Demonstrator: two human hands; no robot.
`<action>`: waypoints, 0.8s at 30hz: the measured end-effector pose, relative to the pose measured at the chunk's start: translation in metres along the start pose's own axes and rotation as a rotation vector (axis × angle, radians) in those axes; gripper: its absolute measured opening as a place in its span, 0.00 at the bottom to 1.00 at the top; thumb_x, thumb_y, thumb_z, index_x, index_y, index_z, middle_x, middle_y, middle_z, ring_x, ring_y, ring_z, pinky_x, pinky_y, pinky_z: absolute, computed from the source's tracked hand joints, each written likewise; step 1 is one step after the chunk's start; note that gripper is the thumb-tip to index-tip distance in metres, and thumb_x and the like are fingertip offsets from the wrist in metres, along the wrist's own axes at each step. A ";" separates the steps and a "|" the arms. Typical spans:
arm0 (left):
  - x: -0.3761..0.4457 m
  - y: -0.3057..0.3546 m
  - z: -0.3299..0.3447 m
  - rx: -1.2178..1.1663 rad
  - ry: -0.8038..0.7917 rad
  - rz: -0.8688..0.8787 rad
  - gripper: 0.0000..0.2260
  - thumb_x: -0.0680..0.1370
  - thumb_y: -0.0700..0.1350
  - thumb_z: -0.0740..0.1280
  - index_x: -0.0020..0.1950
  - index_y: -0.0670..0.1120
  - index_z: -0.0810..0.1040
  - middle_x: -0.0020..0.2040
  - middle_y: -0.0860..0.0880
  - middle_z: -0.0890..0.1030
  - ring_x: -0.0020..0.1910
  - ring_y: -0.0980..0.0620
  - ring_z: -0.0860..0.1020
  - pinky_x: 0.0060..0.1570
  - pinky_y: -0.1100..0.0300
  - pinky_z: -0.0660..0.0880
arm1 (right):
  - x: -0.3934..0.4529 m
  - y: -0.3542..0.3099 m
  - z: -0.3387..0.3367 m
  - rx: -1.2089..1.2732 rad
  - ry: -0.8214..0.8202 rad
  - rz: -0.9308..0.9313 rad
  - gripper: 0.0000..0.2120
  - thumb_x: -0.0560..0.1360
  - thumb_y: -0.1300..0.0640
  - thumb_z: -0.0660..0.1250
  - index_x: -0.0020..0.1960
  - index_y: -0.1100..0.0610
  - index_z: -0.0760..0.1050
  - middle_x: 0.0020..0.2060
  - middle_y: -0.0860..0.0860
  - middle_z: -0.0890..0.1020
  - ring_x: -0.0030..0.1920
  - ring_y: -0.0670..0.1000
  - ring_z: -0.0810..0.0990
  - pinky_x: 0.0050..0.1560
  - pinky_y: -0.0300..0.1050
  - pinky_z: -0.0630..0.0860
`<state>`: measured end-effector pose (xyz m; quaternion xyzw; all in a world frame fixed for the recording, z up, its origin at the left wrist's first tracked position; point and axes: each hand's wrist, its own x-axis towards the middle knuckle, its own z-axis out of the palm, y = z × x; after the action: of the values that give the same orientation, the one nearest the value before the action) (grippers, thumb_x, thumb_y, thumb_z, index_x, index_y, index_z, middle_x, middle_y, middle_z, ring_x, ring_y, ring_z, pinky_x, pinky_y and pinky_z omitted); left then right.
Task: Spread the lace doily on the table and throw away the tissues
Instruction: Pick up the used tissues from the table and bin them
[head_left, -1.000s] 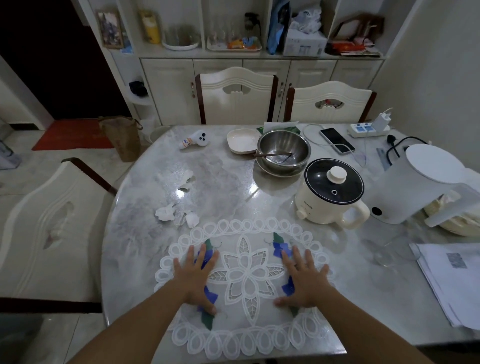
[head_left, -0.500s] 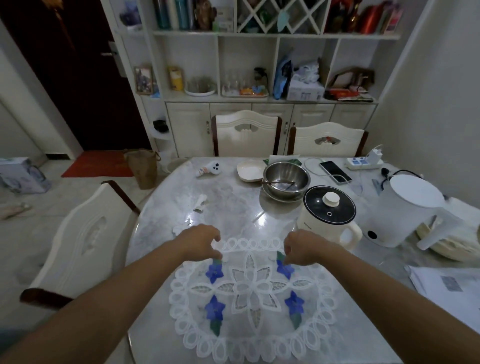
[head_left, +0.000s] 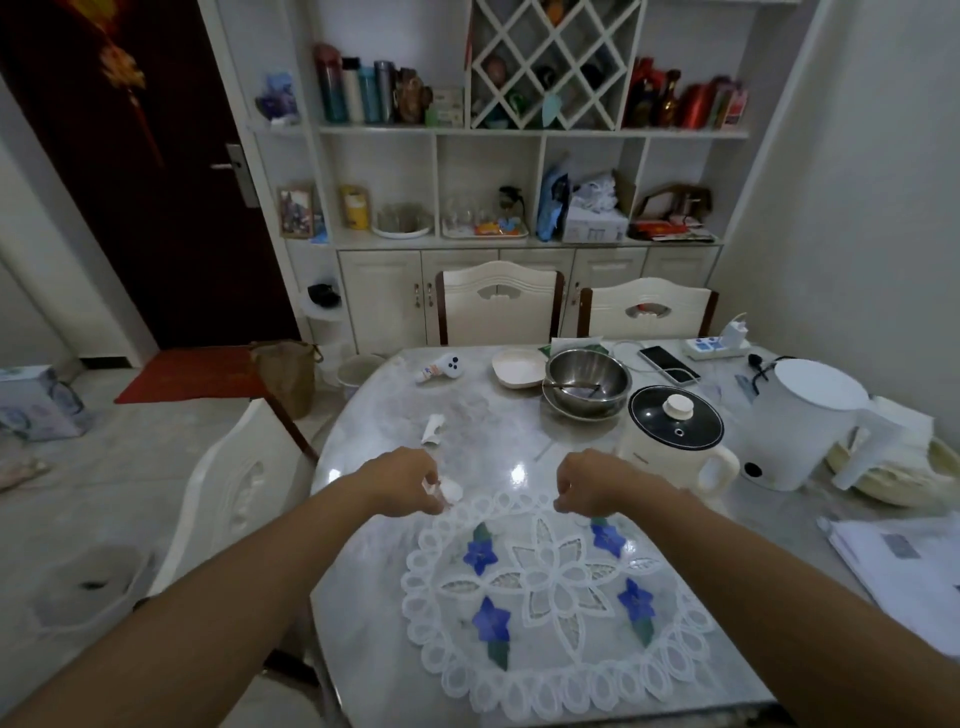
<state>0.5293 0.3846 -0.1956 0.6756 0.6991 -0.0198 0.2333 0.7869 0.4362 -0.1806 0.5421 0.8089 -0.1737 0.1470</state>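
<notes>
white shelving and cupboards fill the back wall, with two pale chairs drawn up to the far side of a marble table; on the near part of that table lies the lace doily, spread flat, round, white, with a cut-out flower in the middle and four blue blossoms around it; the left hand sits at the doily's far left rim, fingers curled in, and a crumpled tissue shows just at its fingertips, touching them, though whether the fingers pinch the tissue or the lace edge cannot be told; the right hand is at the far right rim, knuckles up and fingers tucked under, seemingly nipping the lace edge, but the grip itself is hidden; a second tissue lies loose on the bare marble beyond the left hand, apart from it; farther back stand a steel bowl, a small white dish beside it, a cream cooker with a dark glass lid, and a white kettle to its right; papers lie at the table's right edge.
</notes>
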 end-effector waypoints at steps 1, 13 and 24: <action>-0.004 -0.011 -0.001 -0.006 -0.001 -0.001 0.24 0.71 0.57 0.72 0.63 0.48 0.76 0.64 0.47 0.76 0.59 0.48 0.76 0.54 0.58 0.72 | -0.001 -0.011 0.002 0.006 0.004 0.005 0.16 0.75 0.49 0.67 0.58 0.58 0.78 0.55 0.54 0.82 0.54 0.55 0.80 0.59 0.53 0.78; -0.011 -0.105 -0.001 -0.077 -0.013 -0.062 0.22 0.72 0.53 0.73 0.63 0.46 0.75 0.64 0.46 0.75 0.57 0.47 0.77 0.57 0.55 0.76 | 0.024 -0.104 0.025 0.075 0.052 0.009 0.15 0.74 0.51 0.70 0.59 0.55 0.77 0.59 0.54 0.79 0.56 0.55 0.79 0.56 0.47 0.77; 0.058 -0.123 0.028 -0.122 -0.058 -0.106 0.23 0.79 0.51 0.64 0.72 0.46 0.67 0.72 0.46 0.71 0.68 0.45 0.71 0.65 0.54 0.69 | 0.118 -0.113 0.049 0.112 0.006 -0.085 0.23 0.75 0.68 0.66 0.66 0.52 0.72 0.62 0.55 0.77 0.57 0.55 0.78 0.55 0.44 0.75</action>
<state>0.4212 0.4191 -0.2765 0.6214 0.7267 -0.0089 0.2927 0.6412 0.4723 -0.2607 0.5151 0.8207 -0.2230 0.1066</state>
